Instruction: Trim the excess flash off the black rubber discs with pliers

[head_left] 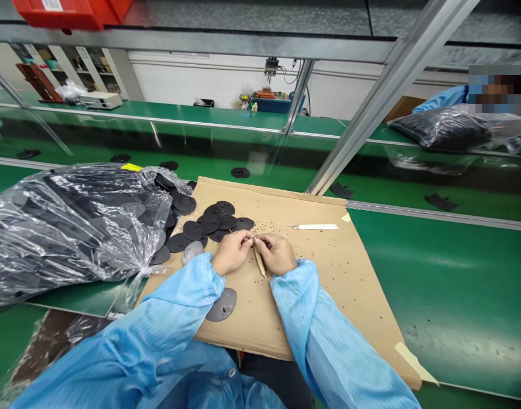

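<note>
My left hand (pixel 233 251) and my right hand (pixel 278 253) meet over a sheet of brown cardboard (pixel 315 295), fingertips touching. Between them a slim brass-coloured, pen-like tool (pixel 260 264) slants down, its narrow end toward me. The fingers of my right hand are closed at its upper end. My left hand is pinched at the same spot; what it grips is hidden. Left of my hands lie several black oval plastic discs (pixel 192 230) in an overlapping pile. A single dark disc (pixel 223 305) rests near my left sleeve. A white pen-like cutter (pixel 315 227) lies to the right.
A large clear plastic bag (pixel 73 227) of black discs stands at the left, its mouth toward the pile. Small dark crumbs dot the cardboard. A slanted metal post (pixel 371 96) rises behind its far edge. Across the green bench, a person in blue is beside another bag (pixel 447 128).
</note>
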A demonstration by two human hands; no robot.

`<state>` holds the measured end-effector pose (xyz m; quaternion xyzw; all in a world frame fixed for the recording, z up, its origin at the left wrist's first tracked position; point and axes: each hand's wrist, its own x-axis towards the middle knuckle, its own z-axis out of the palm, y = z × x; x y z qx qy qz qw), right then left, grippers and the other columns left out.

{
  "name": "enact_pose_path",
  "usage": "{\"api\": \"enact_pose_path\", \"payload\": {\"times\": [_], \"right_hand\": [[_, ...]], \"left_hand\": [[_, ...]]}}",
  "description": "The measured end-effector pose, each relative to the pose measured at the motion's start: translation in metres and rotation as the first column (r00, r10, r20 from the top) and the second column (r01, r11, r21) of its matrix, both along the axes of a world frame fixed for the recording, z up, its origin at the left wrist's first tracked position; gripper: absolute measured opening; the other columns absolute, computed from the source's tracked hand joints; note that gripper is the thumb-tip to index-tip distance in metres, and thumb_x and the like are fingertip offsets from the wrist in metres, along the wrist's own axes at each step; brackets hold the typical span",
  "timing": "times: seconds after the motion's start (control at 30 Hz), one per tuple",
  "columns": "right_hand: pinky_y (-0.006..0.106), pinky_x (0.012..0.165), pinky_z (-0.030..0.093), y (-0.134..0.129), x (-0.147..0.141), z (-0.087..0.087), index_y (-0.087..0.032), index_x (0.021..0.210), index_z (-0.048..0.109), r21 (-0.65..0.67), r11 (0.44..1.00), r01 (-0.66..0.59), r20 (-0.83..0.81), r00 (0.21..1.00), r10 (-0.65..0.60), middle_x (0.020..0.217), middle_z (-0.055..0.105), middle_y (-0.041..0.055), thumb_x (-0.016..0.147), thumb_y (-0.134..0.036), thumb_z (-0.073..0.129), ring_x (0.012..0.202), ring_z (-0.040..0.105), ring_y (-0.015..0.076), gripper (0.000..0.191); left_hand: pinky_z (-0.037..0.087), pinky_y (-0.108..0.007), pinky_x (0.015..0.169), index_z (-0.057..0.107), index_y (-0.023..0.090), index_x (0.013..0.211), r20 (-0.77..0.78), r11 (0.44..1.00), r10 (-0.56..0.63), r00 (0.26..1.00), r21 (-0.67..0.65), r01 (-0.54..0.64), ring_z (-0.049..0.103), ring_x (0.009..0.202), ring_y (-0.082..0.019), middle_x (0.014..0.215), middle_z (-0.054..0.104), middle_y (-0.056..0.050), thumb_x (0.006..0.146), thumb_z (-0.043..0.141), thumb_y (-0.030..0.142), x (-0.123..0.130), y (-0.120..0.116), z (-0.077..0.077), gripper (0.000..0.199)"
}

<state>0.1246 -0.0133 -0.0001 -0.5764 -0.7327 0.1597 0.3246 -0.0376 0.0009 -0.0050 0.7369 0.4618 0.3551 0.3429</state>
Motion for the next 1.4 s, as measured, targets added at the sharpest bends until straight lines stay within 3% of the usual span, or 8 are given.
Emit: {"api": "enact_pose_path", "payload": {"times": [0.27,0.87,1.3,1.4], "right_hand": [[0.030,0.076,0.047,0.0003,0.0002,-0.0002,-0.022,0.088,0.072,-0.006,1.000,0.002,0.015,1.000,-0.002,0.087,0.072,0.0041,0.088,-0.030,0.053,0.082,0.064,0.0188,0.020],[0.028,0.073,0.046,-0.0009,-0.0002,0.0016,-0.022,0.085,0.071,0.004,1.000,-0.008,0.007,1.000,0.008,0.084,0.072,0.0029,0.088,-0.030,0.055,0.081,0.064,0.0184,0.018],[0.029,0.072,0.047,-0.0015,-0.0011,0.0032,-0.023,0.087,0.072,0.013,1.000,-0.006,0.002,1.000,0.006,0.086,0.072,0.0035,0.089,-0.031,0.051,0.081,0.065,0.0189,0.022],[0.029,0.073,0.047,-0.0016,-0.0012,0.0034,-0.023,0.087,0.072,0.013,1.000,-0.008,0.008,1.000,0.007,0.086,0.072,0.0038,0.090,-0.031,0.051,0.082,0.065,0.0189,0.023]], "left_hand": [[0.051,-0.030,0.081,0.064,0.018,0.106,0.004,1.000,-0.007,1.000,0.002,0.007,0.065,0.089,-0.018,0.097,0.071,-0.006,0.085,0.051,0.024,0.0005,0.0005,-0.0029,0.025],[0.049,-0.027,0.074,0.063,0.018,0.094,-0.016,1.000,0.002,1.000,-0.003,-0.002,0.062,0.081,-0.016,0.089,0.069,-0.004,0.084,0.050,0.021,0.0003,-0.0003,0.0000,0.017],[0.049,-0.026,0.070,0.053,0.018,0.125,0.015,0.999,0.017,1.000,-0.035,-0.017,0.061,0.072,-0.014,0.083,0.067,-0.002,0.085,0.051,0.025,0.0000,-0.0016,-0.0006,0.041],[0.050,-0.027,0.072,0.058,0.019,0.119,0.010,1.000,0.006,1.000,-0.016,-0.006,0.062,0.074,-0.015,0.085,0.068,-0.003,0.085,0.051,0.025,-0.0001,-0.0005,-0.0023,0.035]]}}
